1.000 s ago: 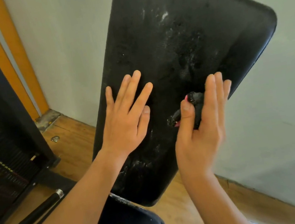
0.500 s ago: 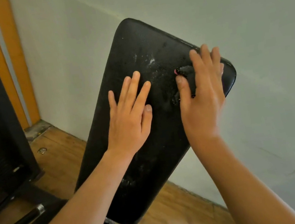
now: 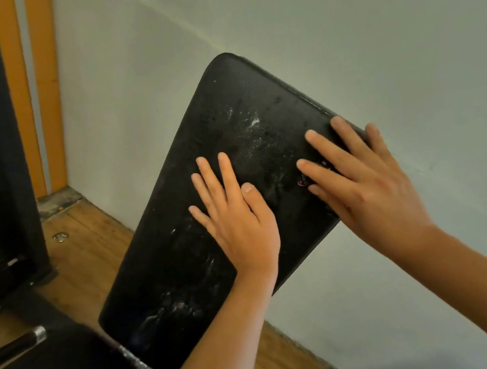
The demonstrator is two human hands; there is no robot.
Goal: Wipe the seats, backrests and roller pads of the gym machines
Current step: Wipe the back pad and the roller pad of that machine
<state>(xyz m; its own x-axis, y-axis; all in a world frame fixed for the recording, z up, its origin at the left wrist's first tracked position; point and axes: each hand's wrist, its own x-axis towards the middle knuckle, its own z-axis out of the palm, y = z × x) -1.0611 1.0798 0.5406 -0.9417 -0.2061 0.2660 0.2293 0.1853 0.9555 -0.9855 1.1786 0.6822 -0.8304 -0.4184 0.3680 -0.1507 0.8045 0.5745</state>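
Wooden plank floor (image 3: 94, 243) — seen from 9 round to 5 o'clock. Small metal fitting (image 3: 61, 236) lies on it at 9 o'clock, near the black machine frame foot (image 3: 42, 273) — apart, not touching.

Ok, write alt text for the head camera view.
Two bare hands press flat on a tilted black backrest pad streaked with whitish residue: the left hand at its middle, the right hand near its upper right edge over a small dark cloth. Behind are a pale wall and wooden floor.

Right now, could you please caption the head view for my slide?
Left hand flat on a smudged black backrest while the right hand presses a small dark rag near its upper corner.
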